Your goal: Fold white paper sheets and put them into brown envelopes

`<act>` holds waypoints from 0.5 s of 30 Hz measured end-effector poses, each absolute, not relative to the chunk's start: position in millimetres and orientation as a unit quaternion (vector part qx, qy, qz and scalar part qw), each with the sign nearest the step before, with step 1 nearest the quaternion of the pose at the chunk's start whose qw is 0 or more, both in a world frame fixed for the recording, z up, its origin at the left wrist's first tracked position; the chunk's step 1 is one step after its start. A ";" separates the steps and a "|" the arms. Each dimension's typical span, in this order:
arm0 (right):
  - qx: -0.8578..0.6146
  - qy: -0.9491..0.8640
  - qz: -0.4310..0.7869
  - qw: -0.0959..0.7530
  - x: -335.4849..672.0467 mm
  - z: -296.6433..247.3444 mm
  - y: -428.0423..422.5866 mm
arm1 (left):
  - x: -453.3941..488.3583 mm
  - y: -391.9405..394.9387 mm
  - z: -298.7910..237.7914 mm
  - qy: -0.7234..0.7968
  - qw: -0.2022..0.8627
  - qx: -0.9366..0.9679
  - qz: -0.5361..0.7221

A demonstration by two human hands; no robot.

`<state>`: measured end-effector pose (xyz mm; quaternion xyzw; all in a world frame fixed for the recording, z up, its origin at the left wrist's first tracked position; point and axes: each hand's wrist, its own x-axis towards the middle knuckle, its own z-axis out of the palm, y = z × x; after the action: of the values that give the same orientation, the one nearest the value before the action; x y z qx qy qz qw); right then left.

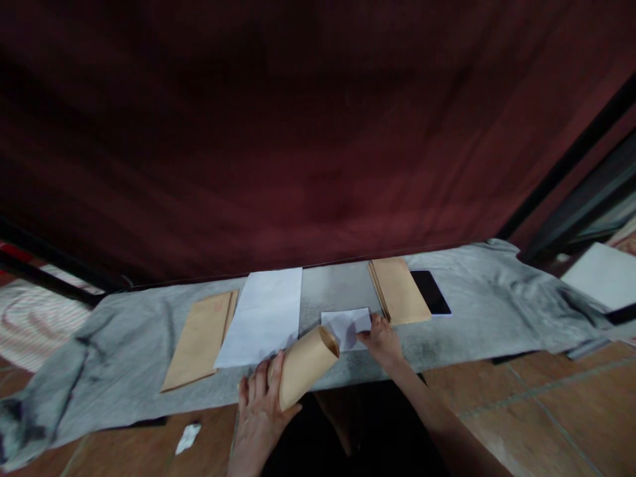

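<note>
My left hand [261, 397] is wrapped around a brown paper envelope [305, 371], whose mouth gapes toward the upper right. Close to that mouth, a folded sheet of white paper [342, 324] lies on the grey cloth, and my right hand [382, 341] grips its right edge between thumb and fingers. A stack of larger white sheets [265, 311] sits left of centre. Farther left are some brown envelopes [199, 338], lying flat. Another pile of brown envelopes [401, 288] rests just beyond my right hand.
A dark phone or tablet [431, 291] lies partly beside the right envelope pile. The grey cloth [477, 311] covers a long, narrow surface. Behind it hangs a dark red curtain [318, 165]. A crumpled white scrap [188, 437] is on the tiled floor [561, 411].
</note>
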<state>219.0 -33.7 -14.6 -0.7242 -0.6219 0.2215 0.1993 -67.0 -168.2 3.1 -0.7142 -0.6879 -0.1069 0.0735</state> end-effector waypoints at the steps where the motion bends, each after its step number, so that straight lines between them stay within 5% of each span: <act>1: -0.721 -0.614 0.236 0.218 220.9 -15.1 -33.3 | -67.3 -168.4 2.6 -0.689 0.072 -0.713 -0.108; 15: -0.617 -0.527 0.368 0.454 250.3 -8.3 -42.5 | -66.5 -167.7 1.5 -0.694 0.069 -0.708 -0.110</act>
<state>250.3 -42.5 -8.3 -0.6167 -0.5272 0.3678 0.4544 -66.5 -167.7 1.5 -0.7078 -0.6944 -0.1102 0.0687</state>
